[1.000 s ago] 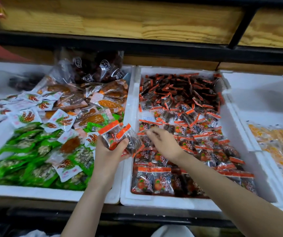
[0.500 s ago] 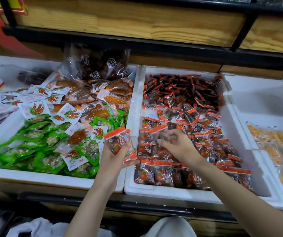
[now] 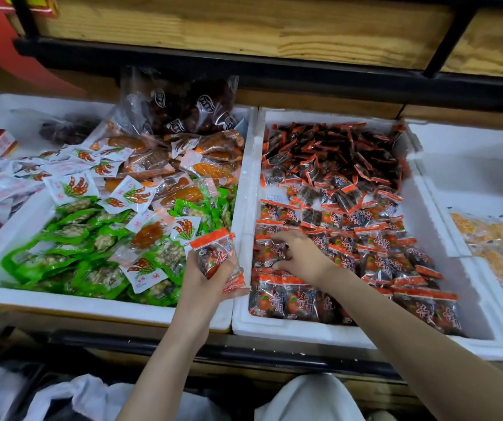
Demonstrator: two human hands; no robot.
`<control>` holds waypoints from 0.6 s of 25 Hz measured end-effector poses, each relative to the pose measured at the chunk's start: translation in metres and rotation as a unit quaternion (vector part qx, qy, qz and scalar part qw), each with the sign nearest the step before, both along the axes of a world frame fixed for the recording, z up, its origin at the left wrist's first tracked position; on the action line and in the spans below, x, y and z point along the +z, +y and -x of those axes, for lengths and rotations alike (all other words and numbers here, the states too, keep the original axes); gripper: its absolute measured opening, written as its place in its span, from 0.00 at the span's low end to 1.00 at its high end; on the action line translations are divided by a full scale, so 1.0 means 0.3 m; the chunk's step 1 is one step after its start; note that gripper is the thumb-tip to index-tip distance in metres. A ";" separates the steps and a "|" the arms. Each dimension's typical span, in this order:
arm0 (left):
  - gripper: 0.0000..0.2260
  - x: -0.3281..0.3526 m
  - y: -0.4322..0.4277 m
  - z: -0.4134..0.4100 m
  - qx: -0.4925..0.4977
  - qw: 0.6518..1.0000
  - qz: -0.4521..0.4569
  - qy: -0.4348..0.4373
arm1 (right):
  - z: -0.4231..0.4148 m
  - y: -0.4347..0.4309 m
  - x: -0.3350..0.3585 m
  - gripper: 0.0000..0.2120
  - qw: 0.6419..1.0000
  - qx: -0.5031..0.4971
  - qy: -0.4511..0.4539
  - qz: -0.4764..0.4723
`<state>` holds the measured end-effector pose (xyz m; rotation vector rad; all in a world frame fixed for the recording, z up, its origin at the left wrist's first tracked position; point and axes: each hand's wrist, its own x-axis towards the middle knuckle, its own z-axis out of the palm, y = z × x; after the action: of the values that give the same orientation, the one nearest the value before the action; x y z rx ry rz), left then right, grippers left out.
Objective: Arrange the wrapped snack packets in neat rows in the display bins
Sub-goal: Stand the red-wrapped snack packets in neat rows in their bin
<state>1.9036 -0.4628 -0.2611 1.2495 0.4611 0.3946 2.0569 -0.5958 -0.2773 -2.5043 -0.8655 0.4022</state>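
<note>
A white foam bin [image 3: 468, 305] in the middle holds many orange-topped clear snack packets [image 3: 374, 247], in rows near the front and a loose dark heap [image 3: 335, 153] at the back. My left hand [image 3: 210, 278] grips a small stack of these packets [image 3: 215, 256] over the wall between two bins. Inside the middle bin my right hand [image 3: 301, 256] pinches one packet [image 3: 274, 252] at the left end of a row, just above the front row [image 3: 286, 299].
The left foam bin [image 3: 98, 305] is piled with green, white and orange packets [image 3: 98, 238] and a dark bag [image 3: 183, 104] at the back. A right bin [image 3: 471, 159] holds yellow packets [image 3: 499, 238]. A wooden shelf with a black rail [image 3: 244, 68] hangs overhead.
My right hand has come down and toward me with one packet, from the mid rows to the left end near the front. My left hand keeps the stack, now holding fewer packets.
</note>
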 end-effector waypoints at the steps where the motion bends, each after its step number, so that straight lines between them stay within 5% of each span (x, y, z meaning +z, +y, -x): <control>1: 0.14 -0.003 -0.001 -0.001 -0.001 1.000 0.002 0.001 | -0.003 0.007 -0.006 0.29 1.000 0.003 0.011 0.004; 8: 0.13 -0.015 -0.003 -0.022 -0.016 1.000 0.009 0.001 | 0.007 0.004 0.005 0.26 0.999 0.001 -0.011 0.031; 10: 0.16 -0.016 -0.012 -0.040 -0.044 0.999 0.004 0.004 | 0.032 -0.006 0.043 0.22 0.998 -0.008 -0.015 -0.059; 13: 0.18 -0.015 -0.036 -0.097 -0.095 0.994 -0.046 0.026 | 0.094 -0.031 0.108 0.15 0.958 -0.011 0.132 -0.255; 15: 0.19 -0.011 -0.060 -0.141 -0.127 0.985 -0.111 0.043 | 0.106 -0.059 0.117 0.17 0.946 -0.024 0.166 -0.277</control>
<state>1.9460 -0.4806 -0.2645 1.5265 0.3309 0.1775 2.0252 -0.6136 -0.2422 -1.8684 -0.6652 0.4713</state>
